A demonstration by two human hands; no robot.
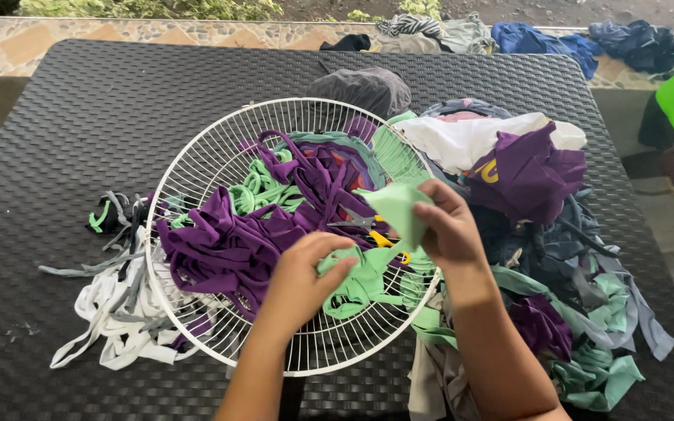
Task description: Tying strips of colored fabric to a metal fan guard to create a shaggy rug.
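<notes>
Tabletop [79, 117]: dark woven surface, cut off at the lower edge and at both sides of the view; its far edge is met by a tiled ledge on which further clothes are heaped.

Cloth heap [571, 265]: mixed purple, white, grey-blue and green garments, piled to the right of the right hand; single pieces are hard to tell apart, and the lower part is hidden behind the right forearm. A yellow mark on the purple garment is partly folded away and cannot be made out.

Wire fan guard [196, 168]: white, round, laid flat under both hands; its near rim is partly hidden by the wrists. It is filled with purple strips [220, 249] to the left of the fingers and pale green loops beyond them.

White and grey strips [118, 312]: strewn on the tabletop well left of the left hand.

Green cloth piece [395, 210]: pale green, creased, held over the guard. Its upper corner is pinched by the right hand [450, 226], fingers clamped on it; its lower end is gripped by the left hand [306, 277], fingers curled shut around it.

Scissors [372, 232]: yellow-handled, lying just beyond the fingers, mostly hidden by the green cloth piece.
</notes>
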